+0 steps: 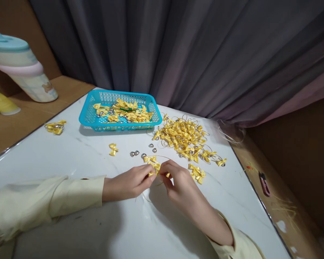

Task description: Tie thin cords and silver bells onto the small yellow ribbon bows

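Observation:
My left hand (136, 181) is closed in a pinch at a small yellow ribbon bow (151, 174), partly covered by the fingers. Close against it, my right hand (181, 183) pinches what appears to be a thin gold cord (163, 156), which arcs above the fingertips. Another yellow bow (150, 158) lies just beyond. Small silver heart charms (134, 153) are scattered past my hands, and a single bow (113, 149) rests to their left. Right of my right hand sit a few more bows (197, 173). Exactly where cord and bow meet is hidden.
A blue basket (120, 127) holding bows and charms stands at the back. Beside it lies a heap of corded bows (182, 135). A small bundle (55, 127) is at left. A tumbler (24, 68) and a pink cutter (264, 184) are on the cardboard surfaces beyond the table edges.

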`<action>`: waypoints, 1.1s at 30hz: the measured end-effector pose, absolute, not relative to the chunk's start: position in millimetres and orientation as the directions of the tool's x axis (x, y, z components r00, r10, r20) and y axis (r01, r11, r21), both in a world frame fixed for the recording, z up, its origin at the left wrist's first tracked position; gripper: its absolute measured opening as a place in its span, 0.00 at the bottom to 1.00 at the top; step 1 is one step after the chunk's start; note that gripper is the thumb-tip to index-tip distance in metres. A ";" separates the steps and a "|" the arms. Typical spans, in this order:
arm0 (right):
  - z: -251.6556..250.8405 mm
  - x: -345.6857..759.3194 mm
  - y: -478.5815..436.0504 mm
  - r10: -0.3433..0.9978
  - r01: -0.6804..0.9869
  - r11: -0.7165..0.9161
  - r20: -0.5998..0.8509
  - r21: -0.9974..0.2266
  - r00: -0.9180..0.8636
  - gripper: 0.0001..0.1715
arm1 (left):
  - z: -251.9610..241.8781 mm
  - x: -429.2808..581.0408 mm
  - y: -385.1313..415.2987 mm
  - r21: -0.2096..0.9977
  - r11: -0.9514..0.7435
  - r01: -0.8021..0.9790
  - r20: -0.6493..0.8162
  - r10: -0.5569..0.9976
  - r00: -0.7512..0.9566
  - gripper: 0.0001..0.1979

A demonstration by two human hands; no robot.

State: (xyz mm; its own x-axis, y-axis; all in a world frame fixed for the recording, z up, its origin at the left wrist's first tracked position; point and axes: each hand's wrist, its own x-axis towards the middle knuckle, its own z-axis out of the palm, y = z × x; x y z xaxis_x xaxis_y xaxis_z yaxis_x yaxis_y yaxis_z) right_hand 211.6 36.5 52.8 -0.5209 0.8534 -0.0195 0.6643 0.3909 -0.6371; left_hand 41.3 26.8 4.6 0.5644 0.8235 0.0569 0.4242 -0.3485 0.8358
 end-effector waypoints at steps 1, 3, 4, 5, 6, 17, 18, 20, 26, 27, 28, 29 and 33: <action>52.7 211.3 36.1 0.855 0.666 0.389 -0.019 -0.636 -0.518 0.14 | 4.5 41.4 26.6 0.837 -0.347 0.424 0.057 0.825 0.562 0.11; 52.5 210.8 35.7 0.858 0.670 0.390 -0.016 -0.632 -0.514 0.14 | 4.3 41.8 26.0 0.840 -0.343 0.421 0.058 0.827 0.559 0.11; 52.4 210.6 35.6 0.858 0.671 0.392 -0.012 -0.629 -0.513 0.13 | 4.4 42.0 25.8 0.841 -0.339 0.421 0.056 0.829 0.557 0.11; 52.2 210.4 35.5 0.858 0.673 0.396 -0.009 -0.625 -0.513 0.13 | 4.4 42.3 25.7 0.842 -0.337 0.422 0.054 0.830 0.555 0.11; 51.8 210.3 35.4 0.859 0.674 0.400 -0.004 -0.622 -0.513 0.13 | 4.5 42.6 25.6 0.842 -0.335 0.424 0.052 0.831 0.554 0.11; 49.0 211.1 37.7 0.860 0.665 0.408 0.019 -0.626 -0.510 0.11 | 3.8 44.5 27.5 0.842 -0.335 0.423 0.061 0.837 0.544 0.09; 49.4 211.8 38.7 0.857 0.665 0.409 0.012 -0.624 -0.516 0.12 | 3.6 44.7 27.4 0.842 -0.334 0.423 0.061 0.838 0.542 0.09; 50.2 213.8 41.2 0.847 0.659 0.419 0.005 -0.624 -0.532 0.12 | 2.9 45.0 27.2 0.847 -0.331 0.417 0.065 0.841 0.537 0.09; 57.0 222.8 50.7 0.832 0.608 0.405 0.000 -0.683 -0.554 0.12 | 1.4 42.9 27.0 0.866 -0.319 0.385 0.071 0.841 0.537 0.10; 58.6 224.3 52.2 0.832 0.609 0.382 -0.028 -0.695 -0.553 0.11 | 1.5 42.5 27.0 0.868 -0.320 0.380 0.073 0.839 0.540 0.10; 60.0 225.7 53.5 0.828 0.610 0.361 -0.059 -0.705 -0.558 0.11 | 1.8 42.1 27.1 0.870 -0.322 0.373 0.077 0.837 0.541 0.10; 61.1 226.7 54.5 0.818 0.609 0.349 -0.086 -0.712 -0.569 0.11 | 2.0 41.8 27.1 0.873 -0.322 0.366 0.080 0.835 0.544 0.10; 61.6 227.6 55.8 0.777 0.596 0.374 -0.111 -0.711 -0.620 0.10 | 2.7 41.1 27.1 0.885 -0.321 0.338 0.085 0.824 0.560 0.10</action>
